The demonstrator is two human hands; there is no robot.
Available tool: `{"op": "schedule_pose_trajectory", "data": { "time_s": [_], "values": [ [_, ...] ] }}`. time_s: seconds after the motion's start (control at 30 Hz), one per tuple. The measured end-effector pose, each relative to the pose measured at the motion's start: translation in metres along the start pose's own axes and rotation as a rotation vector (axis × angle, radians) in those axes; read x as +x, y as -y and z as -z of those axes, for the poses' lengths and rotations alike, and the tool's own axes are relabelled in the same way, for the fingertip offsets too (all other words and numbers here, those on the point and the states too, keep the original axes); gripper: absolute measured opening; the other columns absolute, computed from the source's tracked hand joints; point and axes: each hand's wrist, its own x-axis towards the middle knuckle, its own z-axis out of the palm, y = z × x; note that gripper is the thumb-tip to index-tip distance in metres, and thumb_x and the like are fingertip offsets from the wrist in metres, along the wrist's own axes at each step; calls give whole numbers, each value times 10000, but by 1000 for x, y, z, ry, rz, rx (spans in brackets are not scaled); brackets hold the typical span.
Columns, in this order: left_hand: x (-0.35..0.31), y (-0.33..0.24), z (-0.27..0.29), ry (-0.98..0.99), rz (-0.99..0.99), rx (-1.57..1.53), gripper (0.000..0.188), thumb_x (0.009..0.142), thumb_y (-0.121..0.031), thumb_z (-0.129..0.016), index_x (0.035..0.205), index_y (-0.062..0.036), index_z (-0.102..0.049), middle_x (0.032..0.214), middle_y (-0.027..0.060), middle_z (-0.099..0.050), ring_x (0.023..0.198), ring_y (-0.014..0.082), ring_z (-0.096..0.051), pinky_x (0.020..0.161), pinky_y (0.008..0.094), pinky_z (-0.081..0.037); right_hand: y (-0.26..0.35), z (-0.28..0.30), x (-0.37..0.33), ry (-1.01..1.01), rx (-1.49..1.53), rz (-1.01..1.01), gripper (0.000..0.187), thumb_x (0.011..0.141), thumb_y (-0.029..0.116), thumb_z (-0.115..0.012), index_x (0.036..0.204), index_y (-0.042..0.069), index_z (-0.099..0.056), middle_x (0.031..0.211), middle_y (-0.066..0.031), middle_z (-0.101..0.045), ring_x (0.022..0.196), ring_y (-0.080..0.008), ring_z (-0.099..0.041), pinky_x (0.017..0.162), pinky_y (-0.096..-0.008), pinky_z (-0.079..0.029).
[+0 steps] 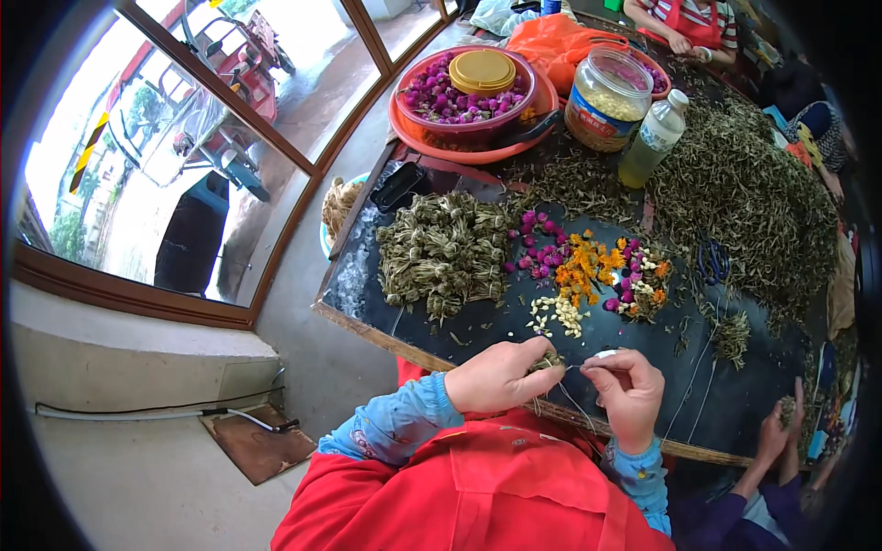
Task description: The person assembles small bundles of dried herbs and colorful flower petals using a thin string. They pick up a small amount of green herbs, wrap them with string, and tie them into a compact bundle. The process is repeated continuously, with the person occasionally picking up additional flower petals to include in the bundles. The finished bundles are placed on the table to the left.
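Note:
Close to the table's front edge, my left hand [496, 378] is closed around a small bundle of dried leaves [546, 362]. Beside it my right hand [628, 397] pinches a thin pale thread [575, 402], which runs to the bundle and hangs down between the hands. Something white covers a fingertip of that hand. Just beyond lie white buds [562, 318], orange dried flowers [584, 268] and purple globe flowers [542, 250]. Left of these sits a heap of tied dried-leaf bundles [441, 250]. More loose leaves with threads [731, 338] lie to the right.
Loose dried leaves [744, 174] cover the right side, with dark scissors [712, 263] at their edge. A purple-flower basin [432, 112], clear jar [606, 99] and bottle [654, 138] stand at the back. Another person's hands [777, 430] work at right; another person [689, 32] sits opposite.

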Motion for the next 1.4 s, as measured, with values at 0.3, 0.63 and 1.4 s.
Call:
{"op": "schedule_pose_trajectory", "data": {
  "time_s": [0.3,0.63,1.4],
  "values": [
    [4,-2,-4,-41,12,-180,302,997,-274,-525,1099,9,-542,673,61,-566,610,131,-544,557,316,-442,-23,-29,11,-14,889,-48,109,998,147,-558,1022,59,-499,860,-119,-675,815,-267,-680,873,-462,-555],
    [-23,19,62,-456,109,66,172,823,-11,-544,987,-16,-596,1008,155,-568,747,248,-619,587,341,-525,-14,39,-27,-319,623,118,142,1015,162,-521,936,79,-438,647,3,-406,518,-75,-352,462,-237,-297],
    [-93,-30,148,-690,165,-145,268,906,-205,-478,1064,-4,-561,690,-3,-520,585,65,-475,495,213,-347,-169,136,-273,4,-573,-676,98,865,-17,-485,934,2,-551,822,-194,-653,703,-357,-637,631,-410,-495]
  ]
}}
